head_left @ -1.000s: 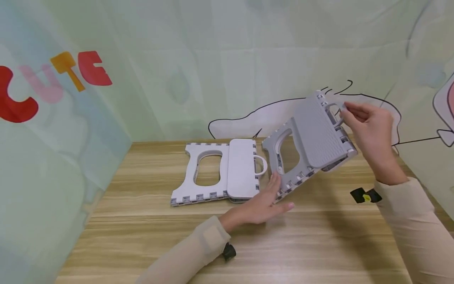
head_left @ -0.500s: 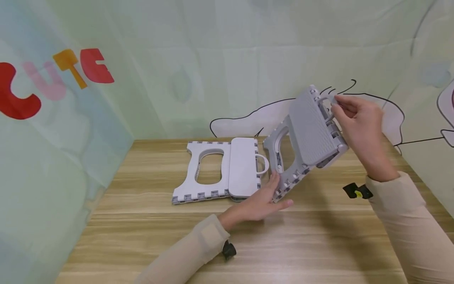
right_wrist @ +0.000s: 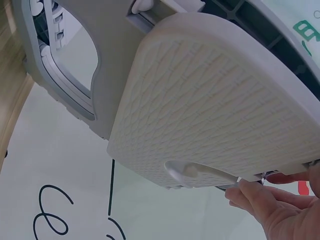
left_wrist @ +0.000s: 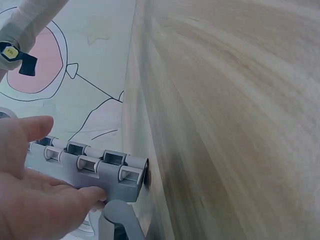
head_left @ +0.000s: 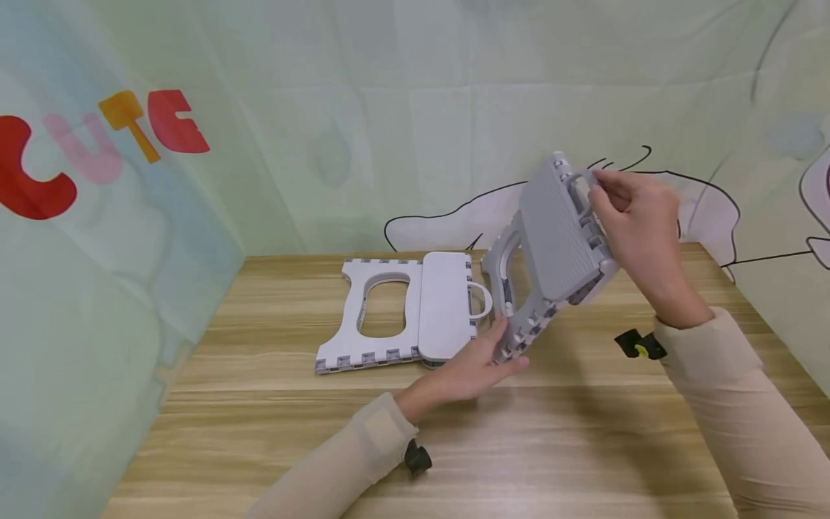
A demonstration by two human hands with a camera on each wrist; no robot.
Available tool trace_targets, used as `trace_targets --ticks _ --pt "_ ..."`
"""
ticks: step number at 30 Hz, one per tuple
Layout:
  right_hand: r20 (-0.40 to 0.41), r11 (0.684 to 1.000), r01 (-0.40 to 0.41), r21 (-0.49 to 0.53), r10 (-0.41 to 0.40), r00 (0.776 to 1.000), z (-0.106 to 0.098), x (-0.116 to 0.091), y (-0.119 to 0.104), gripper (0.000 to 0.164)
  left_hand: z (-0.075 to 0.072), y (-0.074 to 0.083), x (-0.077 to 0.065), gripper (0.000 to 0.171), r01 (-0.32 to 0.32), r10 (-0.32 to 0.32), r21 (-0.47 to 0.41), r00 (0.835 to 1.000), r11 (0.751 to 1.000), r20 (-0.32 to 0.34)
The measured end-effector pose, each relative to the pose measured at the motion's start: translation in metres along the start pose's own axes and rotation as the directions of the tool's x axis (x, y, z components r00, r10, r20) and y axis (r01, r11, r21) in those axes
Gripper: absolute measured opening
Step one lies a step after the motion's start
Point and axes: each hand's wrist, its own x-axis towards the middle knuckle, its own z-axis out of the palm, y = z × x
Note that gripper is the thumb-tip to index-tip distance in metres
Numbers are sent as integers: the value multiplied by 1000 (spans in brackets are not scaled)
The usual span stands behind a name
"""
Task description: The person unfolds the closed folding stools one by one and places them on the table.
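One grey stool [head_left: 559, 232] leans near the table's [head_left: 214, 425] back edge: right hand [head_left: 642, 223] pinches its handle [right_wrist: 214, 173], left hand [head_left: 470, 370] loosely touches it. Likely step: lifting; next, steady it.

Grey stool [head_left: 550, 241]: matt, textured plastic

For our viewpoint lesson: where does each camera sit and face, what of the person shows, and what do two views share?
Head: on the head, facing forward and down at gray stool and white stool; left hand, right hand, sleeves show.
Left wrist: on that wrist, facing table and gray stool's edge; left hand, right sleeve show.
Right wrist: on that wrist, facing gray stool's seat; right hand shows.
Head and right wrist share that seat.
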Motion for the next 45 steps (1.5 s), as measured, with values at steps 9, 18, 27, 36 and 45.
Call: trace_targets --ticks 9,18,27,36,45 --pt "42 1000 1 3 -1 999 3 0 -6 36 -2 3 0 74 59 -54 46 993 997 -103" --pt "53 1000 2 -10 -2 999 4 1 -8 37 0 3 10 64 -4 35 110 959 994 -282" --pt "48 1000 23 1 -23 999 5 0 -9 37 1 6 21 68 -73 83 51 968 996 -238" --pt "44 999 41 20 -42 998 6 0 -8 38 3 3 24 51 -95 106 52 960 994 -258" --pt "27 997 50 61 -51 998 7 0 -3 39 3 1 23 50 -111 125 68 958 992 -257"
